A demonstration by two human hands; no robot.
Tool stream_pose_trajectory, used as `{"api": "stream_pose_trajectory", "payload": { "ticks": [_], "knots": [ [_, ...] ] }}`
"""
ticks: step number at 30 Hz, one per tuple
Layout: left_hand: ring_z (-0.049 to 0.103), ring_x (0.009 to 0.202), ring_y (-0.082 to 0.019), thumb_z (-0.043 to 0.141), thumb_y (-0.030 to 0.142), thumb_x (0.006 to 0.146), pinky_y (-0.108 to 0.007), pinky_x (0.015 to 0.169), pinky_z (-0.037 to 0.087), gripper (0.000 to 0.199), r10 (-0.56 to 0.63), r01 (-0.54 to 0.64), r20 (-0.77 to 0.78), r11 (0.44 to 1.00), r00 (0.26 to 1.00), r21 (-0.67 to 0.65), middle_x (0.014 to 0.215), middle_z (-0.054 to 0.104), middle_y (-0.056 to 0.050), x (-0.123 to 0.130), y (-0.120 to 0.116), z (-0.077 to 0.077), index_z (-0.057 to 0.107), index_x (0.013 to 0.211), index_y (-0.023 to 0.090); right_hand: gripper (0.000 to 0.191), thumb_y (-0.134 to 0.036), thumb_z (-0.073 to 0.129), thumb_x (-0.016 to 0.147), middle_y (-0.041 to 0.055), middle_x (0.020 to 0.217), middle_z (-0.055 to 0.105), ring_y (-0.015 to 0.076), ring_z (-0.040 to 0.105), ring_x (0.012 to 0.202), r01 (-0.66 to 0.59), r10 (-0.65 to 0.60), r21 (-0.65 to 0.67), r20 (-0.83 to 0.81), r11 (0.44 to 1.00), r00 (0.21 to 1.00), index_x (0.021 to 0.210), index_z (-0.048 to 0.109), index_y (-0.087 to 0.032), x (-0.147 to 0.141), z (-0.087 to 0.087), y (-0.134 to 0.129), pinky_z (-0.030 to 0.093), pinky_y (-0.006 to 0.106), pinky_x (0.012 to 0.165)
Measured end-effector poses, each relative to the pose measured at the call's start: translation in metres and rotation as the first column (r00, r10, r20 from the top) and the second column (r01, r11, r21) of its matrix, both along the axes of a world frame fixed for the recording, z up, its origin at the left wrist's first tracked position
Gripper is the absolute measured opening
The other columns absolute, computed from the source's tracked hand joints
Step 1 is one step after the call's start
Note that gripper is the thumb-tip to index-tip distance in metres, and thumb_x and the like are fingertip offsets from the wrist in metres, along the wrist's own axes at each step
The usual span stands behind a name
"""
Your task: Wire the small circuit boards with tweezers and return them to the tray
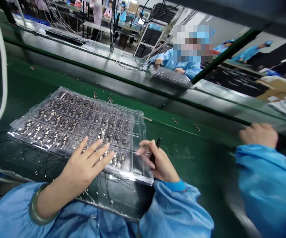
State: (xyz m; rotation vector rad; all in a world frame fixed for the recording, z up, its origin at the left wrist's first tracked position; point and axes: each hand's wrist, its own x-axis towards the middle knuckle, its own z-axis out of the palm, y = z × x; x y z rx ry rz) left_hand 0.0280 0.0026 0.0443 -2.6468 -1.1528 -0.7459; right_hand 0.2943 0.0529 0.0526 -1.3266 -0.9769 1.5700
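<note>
I have the clear tray (138, 130) left of centre in the frame, on the green desk (195, 155), small dark parts (102, 134) in its cells. My left hand (84, 168) is over the tray's near edge, grip spread, fingers apart; can't tell if they touch. My right hand (161, 163) is at the tray's right end, grip pinching a black pen-like tool (159, 142). I see a co-worker's fist (258, 135), right of frame; white cable (2, 66), far left.
</note>
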Motion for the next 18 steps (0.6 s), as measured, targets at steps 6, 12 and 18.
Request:
{"api": "stream_pose_trajectory", "payload": {
  "ticks": [6,12,18],
  "knots": [
    [0.058,0.118,-0.03,0.032,0.004,0.096,-0.055,0.107,0.035,0.039,-0.059,0.049,0.093,0.993,0.994,0.105,0.125,0.065,-0.009,-0.002,-0.002,0.005,0.061,0.121,0.011,0.049,-0.061,0.069,0.063,0.004,0.071,0.068,0.003,0.031,0.036,0.122,-0.122,0.018,0.28,0.992,0.952,0.081,0.06,-0.016,-0.002,-0.017,0.019,0.018,0.019,0.033],
    [0.059,0.117,-0.031,0.035,0.002,0.094,-0.055,0.102,0.039,0.039,-0.086,0.073,0.076,0.985,0.993,0.157,0.125,0.065,-0.009,-0.009,-0.001,0.007,0.061,0.121,0.011,0.039,-0.048,0.079,0.057,-0.0044,0.041,0.046,0.0057,0.034,0.037,0.102,-0.095,0.003,0.394,0.995,0.914,0.058,0.057,-0.016,-0.017,-0.025,0.036,0.024,0.02,0.034],
    [0.058,0.119,-0.03,0.035,0.001,0.094,-0.054,0.103,0.04,0.04,-0.085,0.072,0.072,0.984,0.994,0.161,0.126,0.065,-0.009,-0.017,-0.002,0.012,0.06,0.122,0.012,0.04,-0.047,0.079,0.058,-0.0064,0.035,0.037,0.0057,0.03,0.034,0.06,-0.052,-0.01,0.383,0.998,0.922,0.053,0.052,-0.018,-0.018,-0.024,0.043,0.019,0.021,0.033]
  ]
}}
